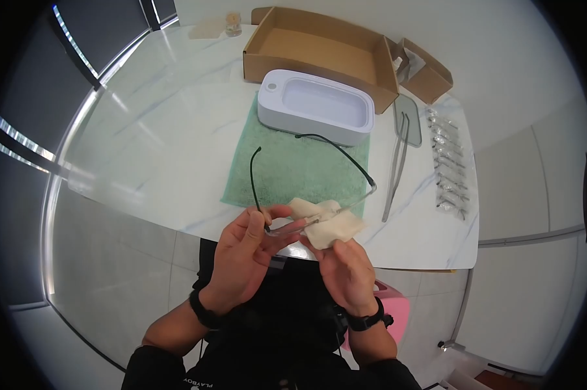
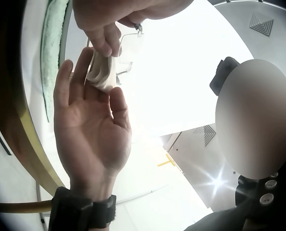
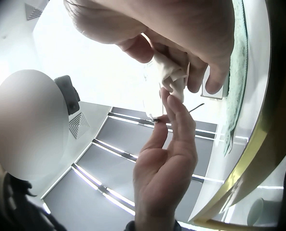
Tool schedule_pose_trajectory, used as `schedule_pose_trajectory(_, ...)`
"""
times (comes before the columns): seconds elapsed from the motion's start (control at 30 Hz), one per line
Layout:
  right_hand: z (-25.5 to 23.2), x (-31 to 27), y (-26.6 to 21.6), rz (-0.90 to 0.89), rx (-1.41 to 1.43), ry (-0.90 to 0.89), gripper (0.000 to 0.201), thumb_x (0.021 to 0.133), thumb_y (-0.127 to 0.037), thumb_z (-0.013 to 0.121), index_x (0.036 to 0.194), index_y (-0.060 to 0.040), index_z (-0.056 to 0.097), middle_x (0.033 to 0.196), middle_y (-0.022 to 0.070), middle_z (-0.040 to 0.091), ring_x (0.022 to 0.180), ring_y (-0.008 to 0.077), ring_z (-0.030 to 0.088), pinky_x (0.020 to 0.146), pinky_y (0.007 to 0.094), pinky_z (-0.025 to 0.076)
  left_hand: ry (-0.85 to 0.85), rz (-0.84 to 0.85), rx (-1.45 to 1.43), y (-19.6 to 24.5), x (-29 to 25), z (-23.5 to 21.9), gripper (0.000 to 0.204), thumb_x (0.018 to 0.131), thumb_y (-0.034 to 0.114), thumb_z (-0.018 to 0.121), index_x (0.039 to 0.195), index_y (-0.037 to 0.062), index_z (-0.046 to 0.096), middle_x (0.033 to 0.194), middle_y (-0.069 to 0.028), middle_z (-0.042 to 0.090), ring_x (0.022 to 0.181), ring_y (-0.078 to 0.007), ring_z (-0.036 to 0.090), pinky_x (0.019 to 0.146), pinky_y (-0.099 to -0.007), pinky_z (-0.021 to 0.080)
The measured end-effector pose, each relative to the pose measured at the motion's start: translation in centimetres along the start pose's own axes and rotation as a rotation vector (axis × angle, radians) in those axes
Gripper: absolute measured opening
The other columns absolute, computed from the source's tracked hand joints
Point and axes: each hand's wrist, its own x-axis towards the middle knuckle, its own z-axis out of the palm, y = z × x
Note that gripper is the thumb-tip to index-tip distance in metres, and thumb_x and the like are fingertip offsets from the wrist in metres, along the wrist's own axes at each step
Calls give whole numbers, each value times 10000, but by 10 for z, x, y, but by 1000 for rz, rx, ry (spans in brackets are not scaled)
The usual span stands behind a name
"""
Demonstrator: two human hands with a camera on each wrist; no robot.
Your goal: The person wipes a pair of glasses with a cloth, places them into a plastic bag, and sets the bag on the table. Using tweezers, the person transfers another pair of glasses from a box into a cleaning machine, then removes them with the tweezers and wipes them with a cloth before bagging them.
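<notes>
Clear-framed glasses (image 1: 351, 160) with dark temples are held above the table's near edge, temples pointing away from the body. The left hand (image 1: 245, 255) pinches them by the hinge at their left end; in the right wrist view the left hand's (image 3: 164, 168) thumb and finger meet there. A cream cloth (image 1: 338, 229) is folded over the lens area, gripped by the right hand (image 1: 349, 273). In the left wrist view the cloth (image 2: 102, 77) lies between the right hand's (image 2: 92, 127) fingers and thumb, with the left hand (image 2: 126, 12) above. The cloth partly hides the lenses.
Behind the hands, a green towel (image 1: 274, 169) bears a lilac basin-like device (image 1: 316, 123). Beyond are an open cardboard box (image 1: 319, 39) and a smaller box (image 1: 430, 75). Tweezers (image 1: 395, 172), a grey lid-like tray (image 1: 407, 136) and several wrapped items (image 1: 449, 166) lie right.
</notes>
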Motion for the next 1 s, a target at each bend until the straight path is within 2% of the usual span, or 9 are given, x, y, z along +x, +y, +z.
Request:
schedule_pose_trajectory(0.07,5,3,2,-6,23,8,566,983,-249,478,1448,41,334,1489,182,395,1393,290,367,1155,491,279,4,-5,71,-6,1,1,275,1069,245,396,1062,14,545,1254,-118,567,1145,-237,611,986,-378,486)
schedule_pose_trajectory(0.2,18,6,1,-14,177,85,602,985,-353,392,1474,-10,317,1502,187,380,1403,319,348,1155,516,268,55,-3,203,-9,4,0,319,1071,272,381,1090,33,591,1257,-99,600,1149,-206,577,1012,-392,429)
schedule_pose_trajectory(0.27,22,6,2,-13,245,69,603,991,-371,339,1479,-17,313,1507,194,372,1404,341,340,1156,524,262,17,-61,60,-11,4,1,334,1072,267,390,1142,1,580,1184,-103,612,980,-163,590,944,-335,444)
schedule_pose_trajectory(0.53,21,5,6,17,504,-30,616,1012,-387,220,1488,-1,287,1506,225,361,1385,422,343,1159,536,252,-70,-154,-170,-7,2,9,389,1079,304,344,1110,-9,573,1045,-97,639,895,-171,608,869,-341,481)
schedule_pose_trajectory(0.63,19,4,7,47,310,-59,605,1021,-382,268,1483,6,293,1497,229,371,1371,406,373,1148,533,275,-86,-173,-197,-4,1,14,388,1080,303,340,1114,-8,568,1025,-101,642,874,-172,618,857,-337,488)
schedule_pose_trajectory(0.7,16,4,12,-11,199,-131,588,1018,-327,436,1478,11,298,1487,219,388,1355,370,409,1134,512,310,-44,-201,-181,-4,1,15,387,1080,302,337,1117,-6,567,1023,-103,642,866,-172,621,856,-335,488)
schedule_pose_trajectory(0.8,8,-1,26,-31,192,-88,616,963,-229,609,1459,14,336,1477,191,411,1341,322,439,1113,485,348,-72,-194,-200,-7,1,12,378,1077,306,352,1124,-1,567,1020,-96,644,883,-164,622,876,-330,483)
schedule_pose_trajectory(0.87,11,2,25,-34,154,-54,616,938,-215,649,1439,13,371,1456,179,438,1329,308,454,1108,480,356,-127,-115,-182,-15,0,6,327,1050,303,425,1183,33,554,1164,-87,622,1079,-180,579,984,-362,426)
schedule_pose_trajectory(1.0,8,3,26,-62,84,-7,553,907,-200,702,1369,2,477,1377,141,527,1277,275,507,1086,463,382,-80,-81,-60,-23,0,9,331,1040,303,459,1189,22,551,1165,-77,621,1108,-175,565,1012,-363,407)
